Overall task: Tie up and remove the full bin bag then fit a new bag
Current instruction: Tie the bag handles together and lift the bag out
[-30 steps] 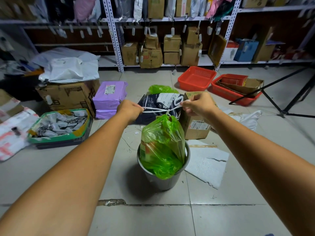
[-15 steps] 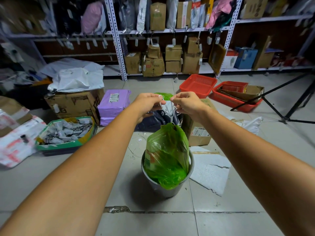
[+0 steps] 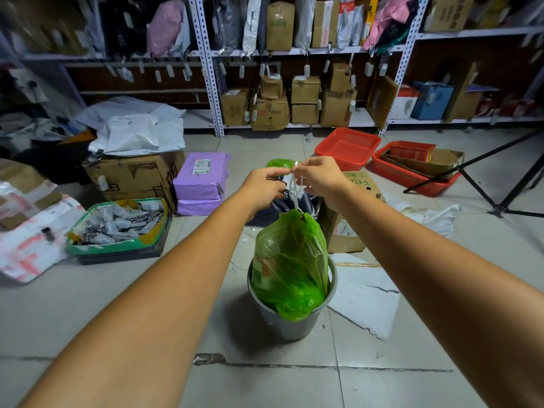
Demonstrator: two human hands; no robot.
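Both hands pinch the white plastic drawstring (image 3: 295, 188) above the bin: left hand (image 3: 264, 187) closed narrow on one strand, right hand (image 3: 321, 179) closed on the other, knuckles almost meeting at 12 o'clock over the bag's neck. Fingertips partly hidden, so how many loops each holds cannot be told. The cord runs down to the gathered mouth of the translucent green plastic bin bag (image 3: 290, 265), which sits upright in the round grey plastic bin (image 3: 287, 323) on the tiled floor (image 3: 117, 290), centre of view. Bag stands tall out of the rim, bulging, mouth cinched to a point. Judgement: film is thin, soft, slippery; contents look light, packaging mostly. Likely to stretch or tear if hauled by the film itself. Best hold is the drawstring or the bunched neck just below the knot. A brown cardboard box (image 3: 344, 228) stands close at 2 o'clock of the bin; a white foam sheet (image 3: 365, 304) lies at 3 o'clock.
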